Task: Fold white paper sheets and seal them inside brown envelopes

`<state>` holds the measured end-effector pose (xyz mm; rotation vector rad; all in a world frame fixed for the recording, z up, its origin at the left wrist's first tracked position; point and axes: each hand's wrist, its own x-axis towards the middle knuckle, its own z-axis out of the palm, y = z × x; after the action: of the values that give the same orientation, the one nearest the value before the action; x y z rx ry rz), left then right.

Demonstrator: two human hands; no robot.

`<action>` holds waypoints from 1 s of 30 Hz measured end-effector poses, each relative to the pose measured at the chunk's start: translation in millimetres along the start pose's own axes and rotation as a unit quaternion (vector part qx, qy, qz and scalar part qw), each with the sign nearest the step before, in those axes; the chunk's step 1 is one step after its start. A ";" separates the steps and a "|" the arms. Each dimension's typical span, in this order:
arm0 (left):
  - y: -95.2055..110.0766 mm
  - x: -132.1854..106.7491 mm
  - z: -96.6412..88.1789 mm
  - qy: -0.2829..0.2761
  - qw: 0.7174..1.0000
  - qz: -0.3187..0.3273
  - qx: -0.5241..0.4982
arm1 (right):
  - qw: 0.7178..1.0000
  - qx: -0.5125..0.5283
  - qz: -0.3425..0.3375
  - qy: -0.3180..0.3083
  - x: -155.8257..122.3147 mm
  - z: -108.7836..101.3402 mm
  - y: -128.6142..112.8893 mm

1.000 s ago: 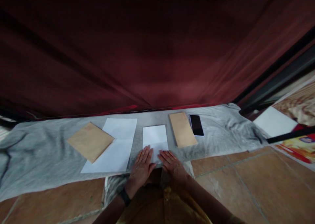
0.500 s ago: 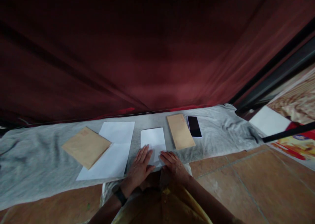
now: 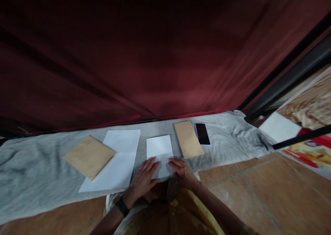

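A folded white sheet (image 3: pixel 159 148) lies on a grey cloth (image 3: pixel 38 173) spread on the floor. My left hand (image 3: pixel 143 179) rests flat on the sheet's near left corner, fingers stretched out. My right hand (image 3: pixel 182 171) lies flat on its near right edge, fingers together and extended. A black band sits on my left wrist. Neither hand holds anything.
Left of the sheet lie a larger white paper (image 3: pixel 116 162) and a brown envelope (image 3: pixel 89 156) overlapping it. Right of it are a narrow brown envelope (image 3: pixel 188 139) and a black phone (image 3: pixel 202 133). A dark red curtain (image 3: pixel 155 55) hangs behind. Terracotta floor tiles (image 3: pixel 271 193) extend to the right.
The view has shifted slightly. Both hands have slid a little towards me along the sheet, staying flat on its near end.
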<state>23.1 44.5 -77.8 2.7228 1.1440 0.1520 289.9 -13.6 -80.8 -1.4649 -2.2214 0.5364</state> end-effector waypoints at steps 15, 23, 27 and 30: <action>-3.9 2.7 -14.4 0.034 0.996 0.016 -0.081 | 0.999 0.000 -0.031 0.025 2.6 -3.1 3.2; -5.0 -11.8 -5.7 0.102 0.976 -0.034 -0.191 | 0.995 0.076 0.000 0.067 0.3 1.1 6.9; -4.6 -7.0 -4.1 0.145 0.950 -0.123 -0.247 | 0.988 0.101 0.062 0.098 12.1 5.4 6.8; -1.3 2.8 -8.5 0.152 0.930 -0.197 -0.272 | 0.977 0.131 0.115 0.125 23.8 4.9 4.4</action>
<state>22.8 48.5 -69.7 1.9869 1.4390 0.7319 282.2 9.6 -84.0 -1.5604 -1.7296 0.6510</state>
